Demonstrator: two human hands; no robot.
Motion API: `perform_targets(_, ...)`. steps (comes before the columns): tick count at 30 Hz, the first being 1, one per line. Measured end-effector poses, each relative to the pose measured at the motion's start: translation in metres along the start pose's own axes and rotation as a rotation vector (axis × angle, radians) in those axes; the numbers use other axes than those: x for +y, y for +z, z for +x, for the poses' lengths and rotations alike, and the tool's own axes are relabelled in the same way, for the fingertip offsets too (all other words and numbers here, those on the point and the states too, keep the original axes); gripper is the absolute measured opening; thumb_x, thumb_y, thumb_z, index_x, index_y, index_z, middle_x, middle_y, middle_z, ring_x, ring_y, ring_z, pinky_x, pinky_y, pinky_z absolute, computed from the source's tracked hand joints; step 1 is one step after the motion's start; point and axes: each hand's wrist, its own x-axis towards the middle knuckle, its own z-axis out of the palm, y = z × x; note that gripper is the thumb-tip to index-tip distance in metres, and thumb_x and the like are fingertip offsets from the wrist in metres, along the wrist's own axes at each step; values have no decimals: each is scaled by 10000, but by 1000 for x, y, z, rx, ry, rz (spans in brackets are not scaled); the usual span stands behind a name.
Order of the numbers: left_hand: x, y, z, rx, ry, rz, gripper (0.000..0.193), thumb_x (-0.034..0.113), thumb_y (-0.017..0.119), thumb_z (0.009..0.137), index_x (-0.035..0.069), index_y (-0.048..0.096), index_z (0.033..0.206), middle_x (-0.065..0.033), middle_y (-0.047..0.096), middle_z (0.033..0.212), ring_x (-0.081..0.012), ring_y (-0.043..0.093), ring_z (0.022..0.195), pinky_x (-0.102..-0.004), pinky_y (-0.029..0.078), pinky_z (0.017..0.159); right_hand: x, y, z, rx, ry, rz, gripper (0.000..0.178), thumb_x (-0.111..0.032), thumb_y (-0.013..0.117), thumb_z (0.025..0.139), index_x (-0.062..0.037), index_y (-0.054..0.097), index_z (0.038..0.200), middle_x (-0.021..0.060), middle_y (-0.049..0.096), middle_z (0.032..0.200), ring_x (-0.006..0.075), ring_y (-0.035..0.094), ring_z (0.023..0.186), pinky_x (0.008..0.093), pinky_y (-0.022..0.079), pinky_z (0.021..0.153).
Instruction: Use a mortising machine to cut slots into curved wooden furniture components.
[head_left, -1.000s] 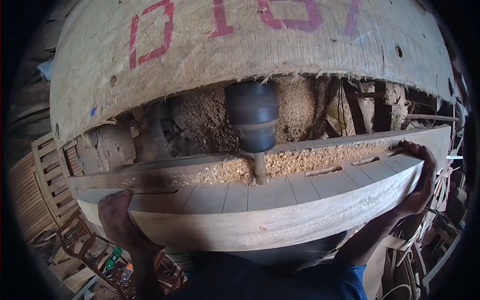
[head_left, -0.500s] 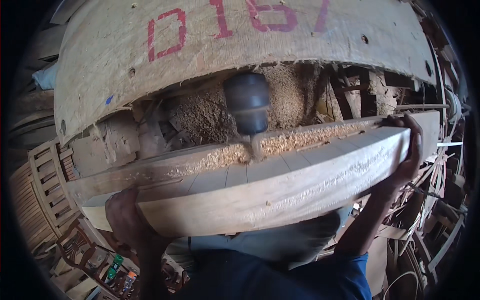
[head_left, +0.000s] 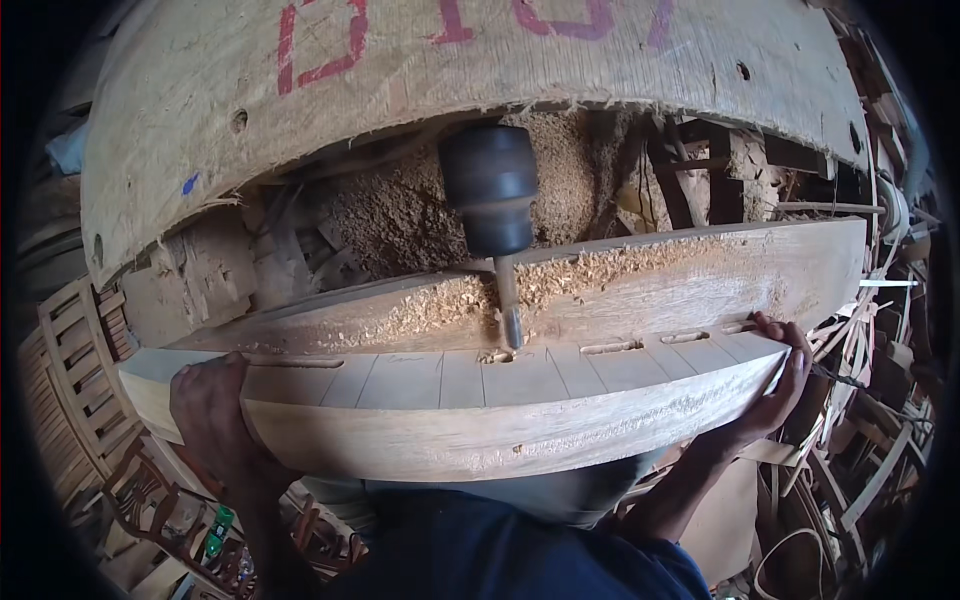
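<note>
A thick, curved pale wooden piece (head_left: 420, 435) lies across in front of me, its top face ruled with pencil lines and cut with several slots. My left hand (head_left: 215, 415) wraps round its left end, fingers over the top edge. My right hand (head_left: 785, 380) grips the right end, fingertips over the far edge. Between my hands, a dark drill chuck (head_left: 490, 190) points toward me, holding a steel bit (head_left: 511, 310). The bit's tip is just at a short chip-filled slot (head_left: 497, 355) in the middle of the top face. Whether it touches wood I cannot tell.
Behind the piece lies a flat wooden board (head_left: 690, 280) strewn with chips. A heap of sawdust (head_left: 400, 215) sits beneath a large plywood panel (head_left: 560, 75) overhanging the chuck. Slatted wooden frames (head_left: 75, 350) stand at left; scrap strips (head_left: 880, 480) pile up at right.
The wooden piece has come toward me and a little left in both hands, away from the board behind. The bit, earlier blurred and hidden at its tip, now shows clear to its end.
</note>
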Motion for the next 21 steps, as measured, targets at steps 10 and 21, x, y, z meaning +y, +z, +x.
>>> perform_targets(10, 0, 2, -3, 70, 21, -15, 778, 508, 801, 845, 14, 628, 1420, -226, 728, 1300, -466, 677, 1226, -622, 447, 1172, -1, 14, 12, -52, -12, 39, 516, -299, 372, 1156, 109, 611, 1364, 279, 721, 1157, 407, 712, 1186, 587, 514, 1146)
perform_targets(21, 1, 1, -5, 76, 25, 10, 793, 553, 796, 855, 8, 632, 1408, -229, 725, 1268, -473, 681, 1196, -640, 459, 1148, -2, 19, 22, -148, -28, 128, 536, -325, 373, 1151, 112, 604, 1357, 266, 682, 1156, 389, 657, 1201, 623, 465, 1191)
